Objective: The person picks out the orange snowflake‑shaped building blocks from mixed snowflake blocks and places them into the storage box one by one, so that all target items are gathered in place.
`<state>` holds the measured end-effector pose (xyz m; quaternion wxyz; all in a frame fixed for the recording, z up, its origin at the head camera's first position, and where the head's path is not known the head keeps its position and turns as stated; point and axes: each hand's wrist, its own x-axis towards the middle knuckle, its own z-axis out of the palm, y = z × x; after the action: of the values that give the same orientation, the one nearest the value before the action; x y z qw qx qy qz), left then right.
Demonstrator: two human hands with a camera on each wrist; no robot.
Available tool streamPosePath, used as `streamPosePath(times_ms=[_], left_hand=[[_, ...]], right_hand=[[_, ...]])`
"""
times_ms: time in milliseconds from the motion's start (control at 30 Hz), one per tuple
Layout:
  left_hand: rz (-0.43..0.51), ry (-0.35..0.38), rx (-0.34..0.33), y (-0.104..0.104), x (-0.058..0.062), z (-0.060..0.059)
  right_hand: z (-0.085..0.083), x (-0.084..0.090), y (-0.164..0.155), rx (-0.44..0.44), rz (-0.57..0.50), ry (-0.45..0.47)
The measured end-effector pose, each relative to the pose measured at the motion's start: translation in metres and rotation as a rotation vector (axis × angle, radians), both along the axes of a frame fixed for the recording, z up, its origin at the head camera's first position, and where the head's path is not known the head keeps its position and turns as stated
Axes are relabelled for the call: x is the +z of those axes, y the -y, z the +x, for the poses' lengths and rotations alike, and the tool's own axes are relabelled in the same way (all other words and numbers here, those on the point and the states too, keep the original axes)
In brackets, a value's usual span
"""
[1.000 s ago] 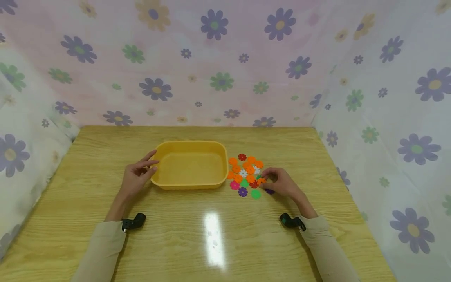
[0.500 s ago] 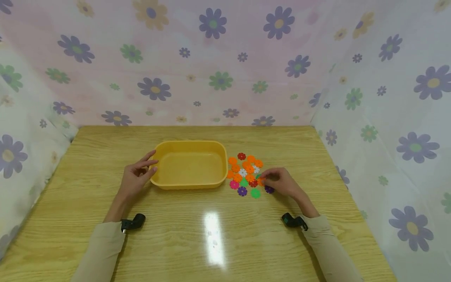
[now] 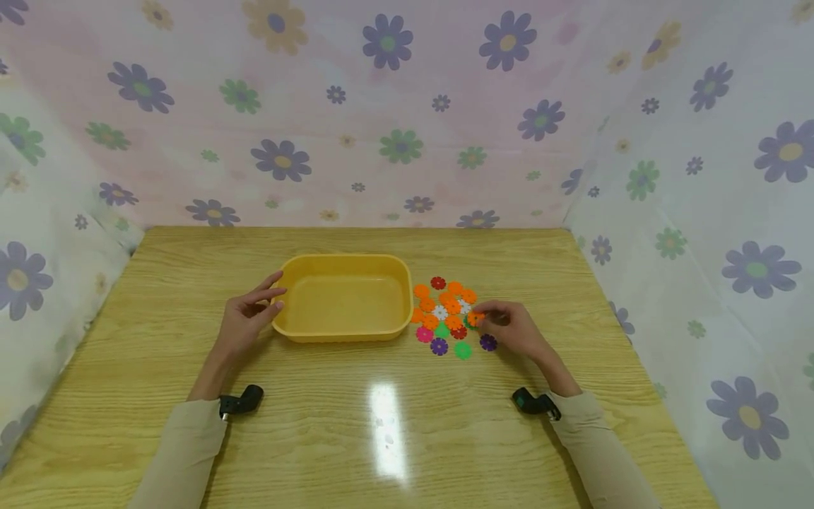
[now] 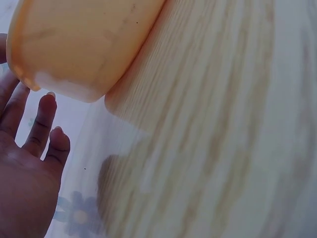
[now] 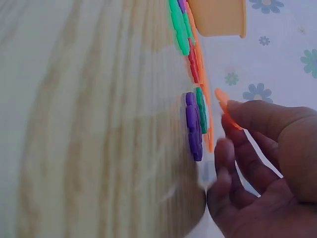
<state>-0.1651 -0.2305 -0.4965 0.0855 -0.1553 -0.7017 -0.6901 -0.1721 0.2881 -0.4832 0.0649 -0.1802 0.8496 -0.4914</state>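
A yellow plastic basin [image 3: 343, 336] stands on the wooden table, with nothing in it. My left hand [image 3: 244, 318] holds its left end, thumb and fingers at the rim; in the left wrist view, some fingertips show beside the basin's outer wall. Right of the basin lies a loose group of flat, notched, flower-shaped plastic discs [image 3: 453, 306], mostly orange. My right hand [image 3: 511, 329] pinches one orange disc [image 5: 221, 95] between thumb and finger, just above the group's right side. A dark green disc [image 5: 200, 110] and a purple disc [image 3: 488, 343] lie close by.
Red, white, pink, light green and purple discs lie among the orange ones, some overlapping, close to the basin's right wall. Flowered cloth [image 3: 407, 113] stands behind the table [image 3: 305, 424] and along both sides. A black camera sits on each wrist.
My right hand has shifted slightly right and drawn the pinched orange disc toward itself. The purple disc beside it now shows more fully. My left hand stays at the basin's rim.
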Motion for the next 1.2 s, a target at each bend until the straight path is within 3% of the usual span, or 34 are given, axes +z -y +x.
streamPosePath(times_ms=[233, 467, 767, 967, 1200], left_hand=[[0.032, -0.012, -0.033, 0.001, 0.0, 0.0], [0.016, -0.012, -0.045, 0.001, 0.0, 0.002], [0.016, 0.01, -0.056, 0.003, -0.001, 0.001], [0.006, 0.008, -0.06, 0.002, 0.0, 0.001], [-0.017, 0.039, -0.008, -0.001, 0.002, 0.001]], right_hand=[[0.0, -0.003, 0.0, -0.016, -0.055, -0.021], [0.001, -0.004, 0.006, 0.001, -0.197, -0.059], [0.0, -0.005, 0.017, 0.031, -0.214, -0.085], [0.004, -0.002, 0.027, 0.049, -0.232, -0.055], [0.009, -0.004, 0.046, 0.056, -0.404, -0.011]])
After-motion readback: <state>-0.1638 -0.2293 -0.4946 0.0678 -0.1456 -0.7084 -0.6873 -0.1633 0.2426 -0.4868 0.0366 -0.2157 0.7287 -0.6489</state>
